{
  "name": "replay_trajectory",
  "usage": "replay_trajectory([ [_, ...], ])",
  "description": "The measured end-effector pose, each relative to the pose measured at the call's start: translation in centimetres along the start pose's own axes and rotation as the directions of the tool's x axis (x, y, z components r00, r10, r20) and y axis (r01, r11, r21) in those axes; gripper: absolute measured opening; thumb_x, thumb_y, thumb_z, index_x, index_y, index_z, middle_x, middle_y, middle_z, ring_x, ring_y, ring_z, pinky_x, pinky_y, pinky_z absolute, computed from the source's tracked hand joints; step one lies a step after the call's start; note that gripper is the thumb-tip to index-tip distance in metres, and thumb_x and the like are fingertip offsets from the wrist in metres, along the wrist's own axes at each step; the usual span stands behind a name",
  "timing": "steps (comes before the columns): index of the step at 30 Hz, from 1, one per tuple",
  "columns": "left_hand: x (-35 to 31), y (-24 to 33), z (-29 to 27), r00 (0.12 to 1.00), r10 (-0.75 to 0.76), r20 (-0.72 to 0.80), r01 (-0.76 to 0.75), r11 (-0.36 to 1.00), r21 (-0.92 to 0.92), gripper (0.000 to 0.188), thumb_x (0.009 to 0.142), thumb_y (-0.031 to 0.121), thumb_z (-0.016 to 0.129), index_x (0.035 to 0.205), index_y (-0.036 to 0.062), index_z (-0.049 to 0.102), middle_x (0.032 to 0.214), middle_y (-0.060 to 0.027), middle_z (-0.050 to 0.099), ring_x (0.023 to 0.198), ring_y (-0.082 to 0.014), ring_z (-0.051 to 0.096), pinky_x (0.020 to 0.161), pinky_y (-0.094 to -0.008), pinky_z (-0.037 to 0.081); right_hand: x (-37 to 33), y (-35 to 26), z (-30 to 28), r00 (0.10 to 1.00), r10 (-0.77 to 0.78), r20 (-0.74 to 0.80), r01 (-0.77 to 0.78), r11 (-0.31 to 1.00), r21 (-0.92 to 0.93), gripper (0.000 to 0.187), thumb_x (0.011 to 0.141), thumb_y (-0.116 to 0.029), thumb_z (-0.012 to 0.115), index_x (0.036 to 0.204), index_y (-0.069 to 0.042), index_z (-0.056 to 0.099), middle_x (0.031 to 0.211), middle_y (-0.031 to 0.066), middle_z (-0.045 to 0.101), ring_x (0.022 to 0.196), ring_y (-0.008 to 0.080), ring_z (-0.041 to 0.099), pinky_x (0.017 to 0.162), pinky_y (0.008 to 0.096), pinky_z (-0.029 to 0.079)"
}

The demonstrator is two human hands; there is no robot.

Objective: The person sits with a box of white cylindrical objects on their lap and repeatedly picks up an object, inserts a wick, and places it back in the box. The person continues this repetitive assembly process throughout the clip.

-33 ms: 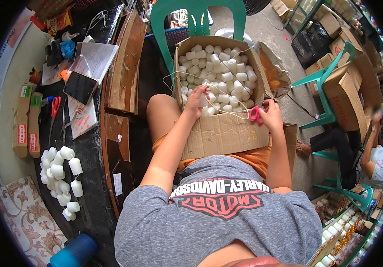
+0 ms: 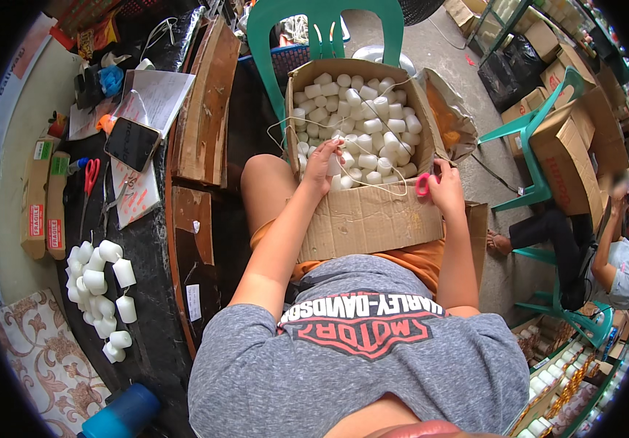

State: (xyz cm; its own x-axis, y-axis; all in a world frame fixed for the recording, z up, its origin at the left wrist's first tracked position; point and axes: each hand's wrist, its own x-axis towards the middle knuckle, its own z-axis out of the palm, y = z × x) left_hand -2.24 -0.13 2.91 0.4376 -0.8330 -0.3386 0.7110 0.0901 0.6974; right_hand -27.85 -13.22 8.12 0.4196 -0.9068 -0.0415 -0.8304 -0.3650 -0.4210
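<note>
An open cardboard box full of small white cylinders sits by my lap. Over its near side, my left hand is closed with fingertips pinched on a white cylindrical piece. A thin white cord loops from near that hand across the box's near edge toward my right hand. My right hand, at the box's near right corner, is closed on scissors with pink handle loops; their blades are not visible.
On the black table at left lie a string of white cylinders, red-handled scissors, a phone and papers. A green chair stands behind the box. Another person sits at right near cartons.
My right hand has shifted slightly, and the pink handle loops have moved a little up and to the right. My left hand and the box stay in place.
</note>
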Motion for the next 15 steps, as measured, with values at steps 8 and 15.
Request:
replay_trajectory([
  [8,0.1,0.0,0.4,1.000,-0.027,0.009,0.026,1.000,0.012,0.015,0.082,0.022,0.066,0.090,0.0098,0.062,0.072,0.0014,0.056,0.063,-0.0115,0.056,0.057,-0.0231,0.046,-0.3,3.1,2.9,0.924,-0.245,-0.294,0.265,0.964,0.028,0.033,0.081,-0.014,0.054,0.112,-0.005,0.056,0.093,0.0183,0.057,0.086,0.0364,0.054,0.083,0.0430,0.043],
  [15,0.2,-0.2,0.2,0.999,-0.023,-0.022,0.025,0.997,0.074,0.016,0.080,0.021,0.069,0.089,0.0111,0.061,0.076,0.0020,0.056,0.066,-0.0108,0.055,0.060,-0.0235,0.045,-0.4,1.8,-2.1,0.972,-0.090,0.216,0.067,0.992,0.109,0.040,0.075,-0.017,0.062,0.112,-0.004,0.057,0.093,0.0192,0.062,0.087,0.0308,0.060,0.077,0.0392,0.048],
])
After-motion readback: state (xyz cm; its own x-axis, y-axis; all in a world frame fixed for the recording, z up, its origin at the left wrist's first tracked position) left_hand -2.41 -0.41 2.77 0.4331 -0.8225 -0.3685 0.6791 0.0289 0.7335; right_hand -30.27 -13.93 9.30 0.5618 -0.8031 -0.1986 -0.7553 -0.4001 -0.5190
